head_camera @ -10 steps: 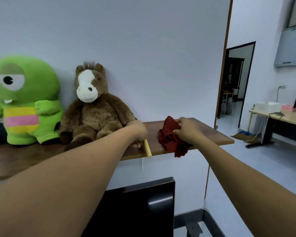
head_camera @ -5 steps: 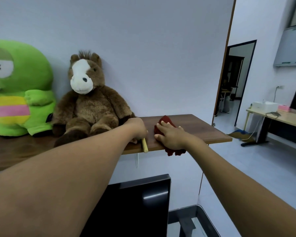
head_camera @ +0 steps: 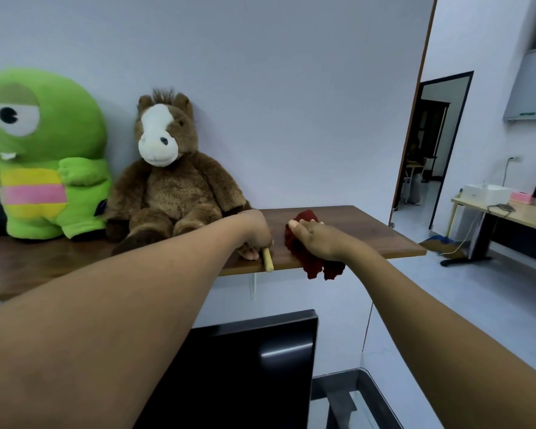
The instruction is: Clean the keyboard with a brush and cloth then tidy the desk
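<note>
Both my arms reach up to a dark wooden wall shelf (head_camera: 369,233). My left hand (head_camera: 254,233) is closed around a brush whose pale wooden handle (head_camera: 267,260) sticks out below my fist over the shelf's front edge; the bristles are hidden. My right hand (head_camera: 314,239) lies flat on a dark red cloth (head_camera: 311,264) bunched on the shelf, with part of the cloth hanging over the front edge. No keyboard is in view.
A brown plush horse (head_camera: 171,184) and a green plush toy (head_camera: 41,159) sit on the shelf left of my hands. A black monitor (head_camera: 245,366) stands below. A doorway (head_camera: 430,156) and a light desk (head_camera: 508,212) with boxes lie to the right.
My right hand slid the red cloth leftward along the shelf, toward my left hand, and flattened on top of it. My left hand stayed put with the brush.
</note>
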A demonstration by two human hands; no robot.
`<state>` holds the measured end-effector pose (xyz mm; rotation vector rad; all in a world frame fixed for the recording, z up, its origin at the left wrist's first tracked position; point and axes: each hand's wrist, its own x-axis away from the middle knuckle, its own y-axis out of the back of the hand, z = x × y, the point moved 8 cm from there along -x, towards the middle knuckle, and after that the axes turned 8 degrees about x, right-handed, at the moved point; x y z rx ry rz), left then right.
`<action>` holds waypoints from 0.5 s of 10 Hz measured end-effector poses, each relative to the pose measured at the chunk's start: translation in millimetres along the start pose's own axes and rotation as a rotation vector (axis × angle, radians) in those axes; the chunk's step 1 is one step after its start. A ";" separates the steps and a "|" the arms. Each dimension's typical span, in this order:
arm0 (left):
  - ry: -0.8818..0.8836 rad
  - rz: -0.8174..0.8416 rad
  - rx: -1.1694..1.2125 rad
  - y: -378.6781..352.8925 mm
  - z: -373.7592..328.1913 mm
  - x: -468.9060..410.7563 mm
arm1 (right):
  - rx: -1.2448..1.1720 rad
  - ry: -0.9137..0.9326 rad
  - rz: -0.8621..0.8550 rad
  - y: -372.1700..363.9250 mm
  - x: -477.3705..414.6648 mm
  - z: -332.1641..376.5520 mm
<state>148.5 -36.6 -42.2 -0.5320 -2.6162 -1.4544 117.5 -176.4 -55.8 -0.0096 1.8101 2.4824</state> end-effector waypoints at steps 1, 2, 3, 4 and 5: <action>-0.007 0.019 0.026 -1.3 2.5 -2.6 | 0.011 0.009 0.021 1.2 -2.3 -1.9; -0.016 0.021 0.053 -1.1 3.5 -2.4 | 0.230 -0.002 0.019 -8.3 -5.2 -5.8; -0.049 -0.029 0.084 3.4 3.4 -0.7 | 0.222 -0.010 0.034 -6.1 1.7 -2.1; -0.127 -0.151 0.049 19.0 -0.9 13.6 | 0.050 0.020 -0.046 17.8 12.1 7.3; -0.233 -0.281 0.004 44.3 -4.7 28.8 | -0.026 -0.003 -0.165 49.8 21.1 15.2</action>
